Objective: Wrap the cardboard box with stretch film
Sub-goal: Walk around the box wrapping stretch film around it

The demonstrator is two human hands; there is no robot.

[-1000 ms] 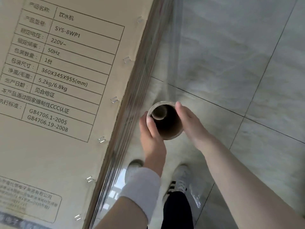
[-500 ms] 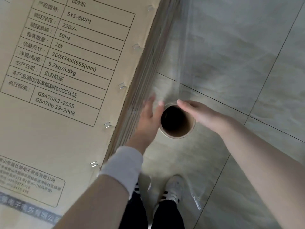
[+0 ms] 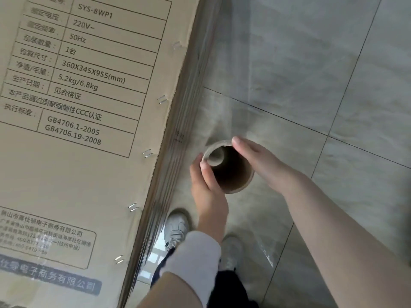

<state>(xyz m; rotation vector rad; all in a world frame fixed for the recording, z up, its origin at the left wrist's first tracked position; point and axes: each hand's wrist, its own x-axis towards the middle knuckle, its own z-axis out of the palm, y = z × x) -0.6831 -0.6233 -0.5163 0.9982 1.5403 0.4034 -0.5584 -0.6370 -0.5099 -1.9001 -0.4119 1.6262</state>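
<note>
cardboard box [image 3: 93, 174] label: SYS-8WP1, 220V~, 50Hz

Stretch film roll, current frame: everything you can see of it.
The stretch film roll is seen end-on: a brown cardboard core, hollow and dark inside, held roughly upright above the tiled floor beside the cardboard box. The left hand grips its near-left rim, the right hand its far-right side. Clear film runs from it toward the box's already wrapped edge.

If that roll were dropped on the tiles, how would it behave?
The roll is a round tube, so it would probably roll across the smooth tiles. Its thick cardboard rim suggests stiffness. The left hand and right hand hold it near its top end alone, so it is likely light.
</note>
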